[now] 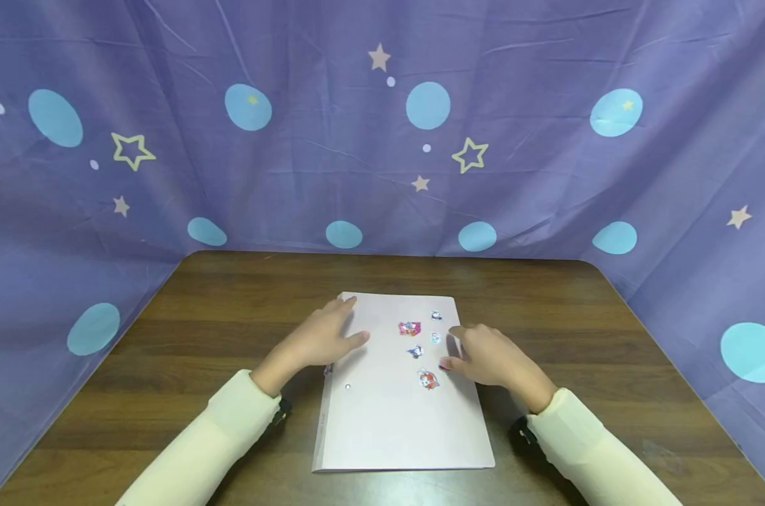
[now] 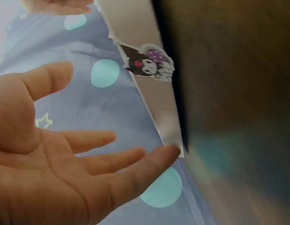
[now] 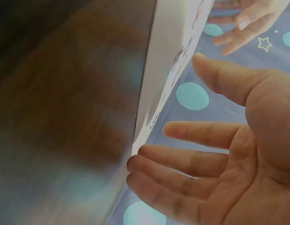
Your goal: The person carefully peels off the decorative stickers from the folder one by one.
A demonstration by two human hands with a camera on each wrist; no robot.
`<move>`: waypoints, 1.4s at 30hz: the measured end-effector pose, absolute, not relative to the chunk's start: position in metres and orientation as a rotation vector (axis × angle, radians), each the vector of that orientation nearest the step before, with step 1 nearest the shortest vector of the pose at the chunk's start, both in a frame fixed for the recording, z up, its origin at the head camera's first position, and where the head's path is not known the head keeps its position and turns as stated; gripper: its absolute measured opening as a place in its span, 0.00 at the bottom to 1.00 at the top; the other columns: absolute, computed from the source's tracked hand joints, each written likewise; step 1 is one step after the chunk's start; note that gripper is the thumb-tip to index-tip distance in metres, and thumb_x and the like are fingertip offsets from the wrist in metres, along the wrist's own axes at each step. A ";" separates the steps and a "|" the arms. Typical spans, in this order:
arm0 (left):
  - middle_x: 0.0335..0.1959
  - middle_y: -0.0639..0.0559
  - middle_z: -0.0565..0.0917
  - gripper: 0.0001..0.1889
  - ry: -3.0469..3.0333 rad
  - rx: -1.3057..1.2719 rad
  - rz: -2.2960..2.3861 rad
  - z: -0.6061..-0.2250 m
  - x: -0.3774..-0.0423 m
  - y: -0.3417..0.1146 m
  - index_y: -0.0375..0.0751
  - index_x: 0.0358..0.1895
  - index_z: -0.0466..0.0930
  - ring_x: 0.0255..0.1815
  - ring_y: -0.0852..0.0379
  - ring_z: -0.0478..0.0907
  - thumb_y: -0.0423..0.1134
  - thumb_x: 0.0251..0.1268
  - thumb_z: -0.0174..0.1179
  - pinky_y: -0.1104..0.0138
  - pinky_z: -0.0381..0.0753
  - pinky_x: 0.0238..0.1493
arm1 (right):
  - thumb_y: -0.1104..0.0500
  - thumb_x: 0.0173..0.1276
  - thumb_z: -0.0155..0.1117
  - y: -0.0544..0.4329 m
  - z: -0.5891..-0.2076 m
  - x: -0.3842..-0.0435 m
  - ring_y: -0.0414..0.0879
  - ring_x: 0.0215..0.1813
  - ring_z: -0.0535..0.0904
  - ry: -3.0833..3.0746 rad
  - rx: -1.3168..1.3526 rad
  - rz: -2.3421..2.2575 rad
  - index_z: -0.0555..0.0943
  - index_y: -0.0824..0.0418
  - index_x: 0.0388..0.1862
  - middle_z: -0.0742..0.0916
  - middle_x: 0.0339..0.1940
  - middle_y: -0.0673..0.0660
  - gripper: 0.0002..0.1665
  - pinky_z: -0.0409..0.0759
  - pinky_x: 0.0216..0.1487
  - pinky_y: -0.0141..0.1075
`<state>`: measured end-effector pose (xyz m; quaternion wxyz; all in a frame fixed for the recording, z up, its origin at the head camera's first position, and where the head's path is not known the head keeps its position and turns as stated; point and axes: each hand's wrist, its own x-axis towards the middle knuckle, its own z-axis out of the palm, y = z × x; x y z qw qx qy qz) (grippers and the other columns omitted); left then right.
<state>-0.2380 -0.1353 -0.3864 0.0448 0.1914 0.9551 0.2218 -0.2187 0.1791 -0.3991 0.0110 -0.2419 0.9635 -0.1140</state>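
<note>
A white binder (image 1: pixel 407 429) lies closed on the table, its spine along the left side. Several small cartoon stickers, among them a pink one (image 1: pixel 410 328) and an orange-red one (image 1: pixel 428 379), dot the upper right of its cover. My left hand (image 1: pixel 322 334) is at the binder's upper left edge, fingers loosely extended and thumb over the cover. In the left wrist view, a black-and-white character sticker (image 2: pixel 147 63) with a purple bow shows on the spine. My right hand (image 1: pixel 486 355) is at the right edge, fingers relaxed and slightly bent, fingertips right at the binder's side.
The brown wooden table (image 1: pixel 167 414) extends around the binder on all sides. A purple curtain (image 1: pixel 331 169) with blue dots and stars hangs behind the table and along its sides. Dark straps (image 1: pixel 281 411) show below the pale sleeves (image 1: pixel 199 443).
</note>
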 end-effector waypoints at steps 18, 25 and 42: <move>0.78 0.28 0.59 0.41 2.447 0.274 1.281 -0.384 -0.251 -0.152 0.22 0.77 0.53 0.77 0.33 0.59 0.52 0.78 0.54 0.43 0.68 0.72 | 0.44 0.41 0.90 0.181 -0.386 -0.210 0.60 0.65 0.78 2.753 -0.645 -0.189 0.74 0.69 0.70 0.82 0.64 0.64 0.60 0.75 0.69 0.54; 0.75 0.28 0.62 0.37 2.275 0.123 1.476 -0.382 -0.254 -0.155 0.24 0.77 0.55 0.74 0.31 0.64 0.48 0.79 0.54 0.45 0.77 0.66 | 0.46 0.41 0.90 0.179 -0.390 -0.208 0.60 0.64 0.78 2.747 -0.635 -0.170 0.75 0.69 0.69 0.83 0.62 0.64 0.58 0.76 0.68 0.54; 0.65 0.25 0.72 0.29 2.180 0.026 1.726 -0.382 -0.257 -0.159 0.19 0.73 0.56 0.65 0.34 0.74 0.28 0.75 0.54 0.47 0.78 0.66 | 0.48 0.44 0.89 0.176 -0.388 -0.204 0.62 0.65 0.77 2.720 -0.594 -0.126 0.74 0.67 0.69 0.81 0.65 0.65 0.55 0.75 0.68 0.57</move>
